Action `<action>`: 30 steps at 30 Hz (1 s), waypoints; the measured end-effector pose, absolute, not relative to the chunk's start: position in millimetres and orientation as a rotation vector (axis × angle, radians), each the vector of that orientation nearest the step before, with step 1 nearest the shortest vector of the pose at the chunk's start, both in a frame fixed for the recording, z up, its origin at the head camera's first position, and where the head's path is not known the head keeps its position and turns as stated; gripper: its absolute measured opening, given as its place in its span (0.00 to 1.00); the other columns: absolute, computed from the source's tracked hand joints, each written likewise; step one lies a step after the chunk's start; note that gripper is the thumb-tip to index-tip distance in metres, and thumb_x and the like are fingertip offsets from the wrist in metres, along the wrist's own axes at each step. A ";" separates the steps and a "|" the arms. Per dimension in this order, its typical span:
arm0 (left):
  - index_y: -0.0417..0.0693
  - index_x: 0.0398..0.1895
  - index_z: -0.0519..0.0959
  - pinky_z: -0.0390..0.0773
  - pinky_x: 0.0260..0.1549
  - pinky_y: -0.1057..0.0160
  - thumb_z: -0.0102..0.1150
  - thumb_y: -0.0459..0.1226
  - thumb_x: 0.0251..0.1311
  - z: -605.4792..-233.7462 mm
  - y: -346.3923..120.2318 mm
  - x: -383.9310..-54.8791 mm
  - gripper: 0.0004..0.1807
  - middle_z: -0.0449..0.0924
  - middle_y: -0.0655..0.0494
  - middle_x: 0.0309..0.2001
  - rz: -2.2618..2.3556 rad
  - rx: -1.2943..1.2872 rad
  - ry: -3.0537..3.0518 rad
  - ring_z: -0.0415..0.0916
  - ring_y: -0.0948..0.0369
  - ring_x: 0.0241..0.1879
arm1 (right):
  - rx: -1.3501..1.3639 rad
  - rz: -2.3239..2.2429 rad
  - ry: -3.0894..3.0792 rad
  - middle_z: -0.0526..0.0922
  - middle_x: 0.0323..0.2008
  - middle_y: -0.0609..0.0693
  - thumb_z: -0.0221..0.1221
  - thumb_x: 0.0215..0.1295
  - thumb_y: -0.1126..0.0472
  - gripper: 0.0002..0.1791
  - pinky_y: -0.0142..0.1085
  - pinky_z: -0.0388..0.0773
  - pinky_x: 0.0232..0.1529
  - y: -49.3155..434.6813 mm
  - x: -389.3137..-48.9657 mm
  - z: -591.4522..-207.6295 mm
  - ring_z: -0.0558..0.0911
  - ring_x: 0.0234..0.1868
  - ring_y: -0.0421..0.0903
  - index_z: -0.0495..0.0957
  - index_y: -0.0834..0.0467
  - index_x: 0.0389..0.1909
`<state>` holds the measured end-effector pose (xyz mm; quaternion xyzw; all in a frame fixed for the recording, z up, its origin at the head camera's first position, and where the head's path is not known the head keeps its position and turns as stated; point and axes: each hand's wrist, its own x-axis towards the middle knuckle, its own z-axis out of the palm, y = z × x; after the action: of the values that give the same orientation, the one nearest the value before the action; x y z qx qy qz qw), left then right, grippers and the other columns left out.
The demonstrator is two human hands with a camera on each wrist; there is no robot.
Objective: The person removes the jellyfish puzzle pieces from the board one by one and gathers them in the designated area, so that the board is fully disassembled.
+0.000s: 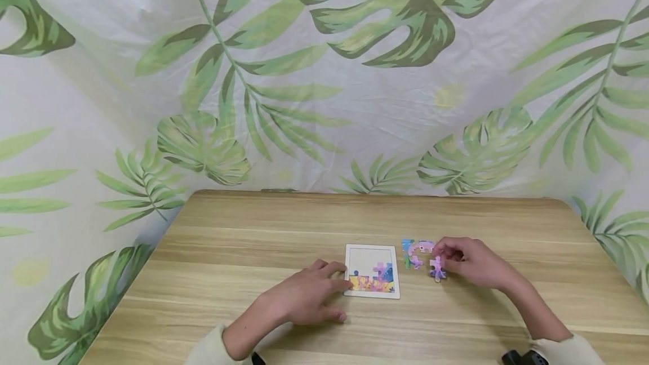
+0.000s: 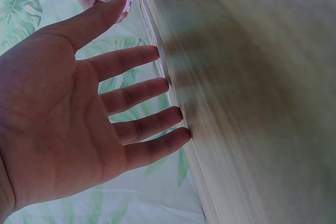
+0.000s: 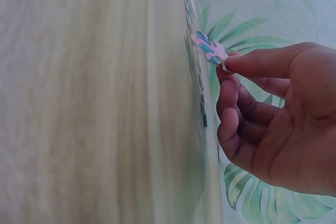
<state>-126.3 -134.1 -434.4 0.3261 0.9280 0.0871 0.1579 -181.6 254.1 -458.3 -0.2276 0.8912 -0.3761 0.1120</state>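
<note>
While the left hand (image 1: 314, 294) lies with its fingers spread and loosely straight at the left edge of a small white puzzle tray (image 1: 372, 295), the right hand (image 1: 476, 263) pinches a pink and blue jigsaw piece (image 3: 211, 50) between thumb and forefinger, its other fingers curled in. The held piece is tilted, to the right of the tray and just beside several loose pieces (image 1: 422, 246); whether it touches them cannot be told. Inside the tray, fitted pieces (image 1: 372, 284) cover the bottom and part of the right side; the upper left shows pale backing. Everything rests on a wood-grain table (image 1: 228, 232) before a leaf-print sheet (image 1: 304, 92).

Likely trouble comes from the grip: only an edge of the piece is pinched, so it could twist or slip free. Carried low, it might sweep the loose pieces aside. The left fingertips grasp nothing — a sideways push from them could slide the tray, and a bump could unseat the fitted pieces.
</note>
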 end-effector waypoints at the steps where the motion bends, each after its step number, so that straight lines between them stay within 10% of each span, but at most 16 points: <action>1: 0.63 0.72 0.80 0.80 0.66 0.44 0.68 0.59 0.68 -434.1 -134.1 -126.4 0.31 0.69 0.57 0.79 0.250 0.932 2.653 0.69 0.50 0.74 | -0.670 -1.100 2.615 0.83 0.37 0.46 0.64 0.72 0.68 0.08 0.30 0.77 0.37 254.6 -181.5 -457.7 0.77 0.37 0.36 0.85 0.55 0.47; 30: 0.62 0.72 0.80 0.81 0.64 0.46 0.68 0.58 0.69 -431.5 -133.5 -127.8 0.31 0.69 0.55 0.79 0.233 0.954 2.643 0.70 0.50 0.74 | -0.592 -0.899 2.694 0.82 0.32 0.44 0.64 0.72 0.70 0.09 0.31 0.74 0.34 236.3 -197.4 -453.3 0.76 0.34 0.41 0.87 0.55 0.44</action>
<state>-127.8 -133.5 -431.5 0.3340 0.9252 0.0817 0.1604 -197.4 236.3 -453.3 -0.2026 0.9220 -0.3075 0.1199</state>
